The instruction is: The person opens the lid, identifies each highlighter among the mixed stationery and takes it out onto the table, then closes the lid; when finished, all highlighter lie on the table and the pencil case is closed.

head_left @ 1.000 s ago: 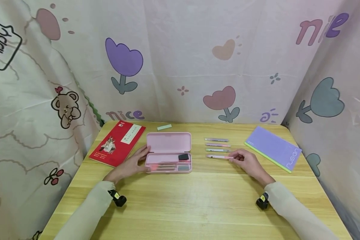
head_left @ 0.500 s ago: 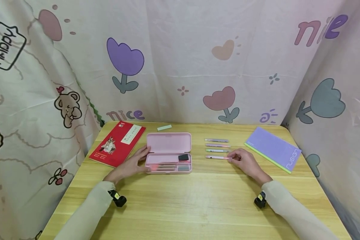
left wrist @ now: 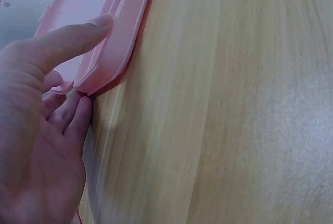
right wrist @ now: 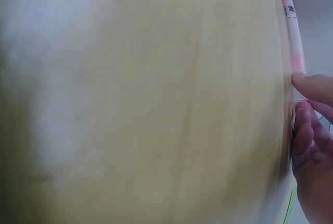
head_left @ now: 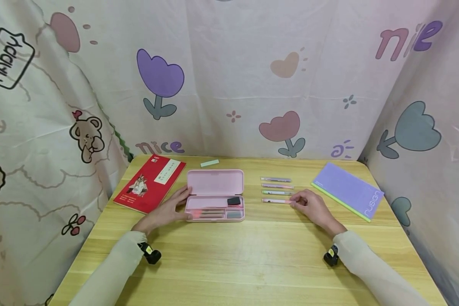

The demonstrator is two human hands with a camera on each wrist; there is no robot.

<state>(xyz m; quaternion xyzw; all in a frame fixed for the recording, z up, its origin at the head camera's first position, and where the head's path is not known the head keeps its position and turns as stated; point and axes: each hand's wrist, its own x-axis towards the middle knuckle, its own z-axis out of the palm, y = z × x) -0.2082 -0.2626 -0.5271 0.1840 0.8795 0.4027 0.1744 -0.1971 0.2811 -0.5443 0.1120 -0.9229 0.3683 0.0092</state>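
A pink pencil case (head_left: 215, 182) lies on the table with its lid up and back. My left hand (head_left: 167, 211) grips its left end, the thumb (left wrist: 102, 22) over the front rim and the other fingers round the corner. Pencils (head_left: 210, 213), a grey block (head_left: 234, 214) and a small black piece (head_left: 233, 200) lie inside. To the right, my right hand (head_left: 312, 208) pinches the right end of a pink-and-white pen (head_left: 274, 201), whose tip is hidden by the fingers. In the right wrist view this pen (right wrist: 293, 26) points away from the thumb. Above it lie a green-and-white pen (head_left: 273, 192), a pink pen (head_left: 276, 185) and a greyish-purple pen (head_left: 276, 179), side by side.
A red booklet (head_left: 150, 182) lies left of the case, near my left hand. Behind the case is a pale green strip (head_left: 209, 163). A purple notebook (head_left: 348, 191) lies slanted at the right, beyond my right hand. Printed curtains (head_left: 222, 76) stand along the back and sides.
The right hand has shifted slightly left, and the pen it pinches has moved a little, level with the row. The left hand stays on the pencil case.
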